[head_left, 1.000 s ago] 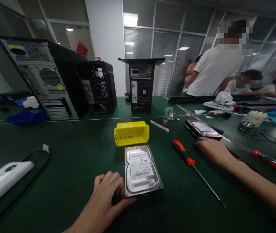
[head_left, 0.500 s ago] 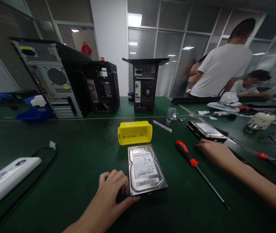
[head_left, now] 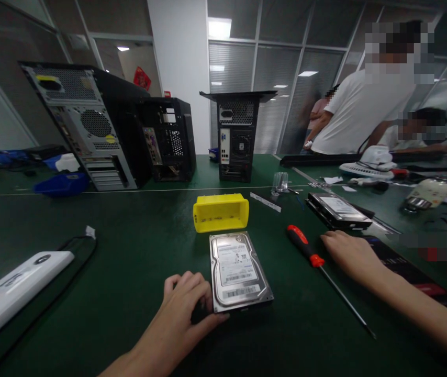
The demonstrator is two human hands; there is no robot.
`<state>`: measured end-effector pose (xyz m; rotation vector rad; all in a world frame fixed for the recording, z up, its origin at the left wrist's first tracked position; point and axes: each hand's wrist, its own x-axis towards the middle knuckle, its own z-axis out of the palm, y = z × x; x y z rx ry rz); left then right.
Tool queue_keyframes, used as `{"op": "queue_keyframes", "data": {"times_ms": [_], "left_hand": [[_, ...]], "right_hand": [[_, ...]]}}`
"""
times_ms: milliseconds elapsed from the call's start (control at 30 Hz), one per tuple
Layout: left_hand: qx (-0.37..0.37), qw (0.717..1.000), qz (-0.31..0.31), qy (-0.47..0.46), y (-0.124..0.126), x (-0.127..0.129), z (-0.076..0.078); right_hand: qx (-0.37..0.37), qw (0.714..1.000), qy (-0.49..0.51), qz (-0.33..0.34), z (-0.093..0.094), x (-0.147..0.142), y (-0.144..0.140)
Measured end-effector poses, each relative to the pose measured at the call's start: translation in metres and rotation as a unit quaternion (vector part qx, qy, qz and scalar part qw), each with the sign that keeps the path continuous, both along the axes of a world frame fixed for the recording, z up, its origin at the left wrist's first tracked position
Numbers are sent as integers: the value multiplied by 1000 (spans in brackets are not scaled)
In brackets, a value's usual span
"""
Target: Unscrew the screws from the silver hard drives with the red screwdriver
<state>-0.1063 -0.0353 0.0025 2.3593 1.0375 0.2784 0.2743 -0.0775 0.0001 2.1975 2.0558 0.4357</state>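
A silver hard drive (head_left: pixel 239 272) with a white label lies flat on the green table in the middle of the head view. My left hand (head_left: pixel 190 301) is at its near left corner, fingers curled against the side and thumb along the front edge. On the right, my right hand (head_left: pixel 351 251) rests low with its fingers bent together; their tips are hidden, and so is anything in them. Just beyond it lies a second hard drive (head_left: pixel 339 207) on a black part. Between the hands is a screwdriver (head_left: pixel 312 258) with a red and black handle.
A yellow bin (head_left: pixel 221 225) lies behind the near drive, its opening facing me. Computer cases (head_left: pixel 236 141) stand at the back. To the left is a white power strip (head_left: pixel 23 285) with a black cable. Several people (head_left: pixel 360 115) are at the far right.
The whole view has shifted slightly. Both hands keep nearly the same places; the near hard drive and screwdriver have not visibly moved on the table.
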Motion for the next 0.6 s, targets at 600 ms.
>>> {"op": "queue_keyframes", "data": {"times_ms": [600], "left_hand": [[32,999,-8,5,2,-1,-8]], "right_hand": [[-53,997,33,-54,15,38,4]]}}
